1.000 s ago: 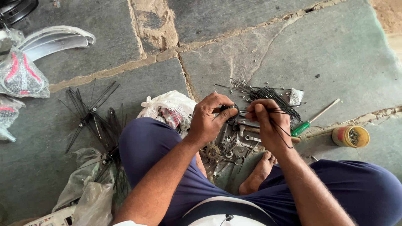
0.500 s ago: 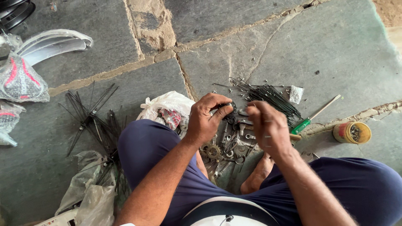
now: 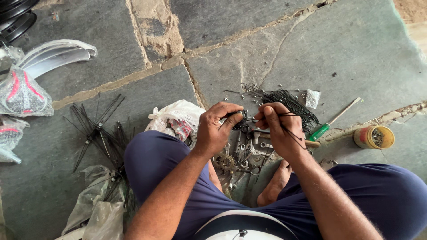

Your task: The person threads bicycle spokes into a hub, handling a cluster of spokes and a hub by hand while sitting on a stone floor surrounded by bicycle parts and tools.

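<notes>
Head view, over crossed legs on a stone floor [image 3: 311, 40]: left hand [image 3: 215, 129] pinching a small dark ring-shaped part [image 3: 240, 119], right hand [image 3: 278, 129] closed on thin black spokes [image 3: 291, 116], both above scattered sprockets [image 3: 226, 162]. Spokes judged light, springy, easily bent; best gripped near the ends. Green-handled screwdriver [image 3: 321, 131] nearby.

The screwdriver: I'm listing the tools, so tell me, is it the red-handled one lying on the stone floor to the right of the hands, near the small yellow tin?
Not quite: the head view shows the screwdriver has a green handle, not red. It does lie on the stone floor, right of the hands, near the small yellow tin.
</notes>
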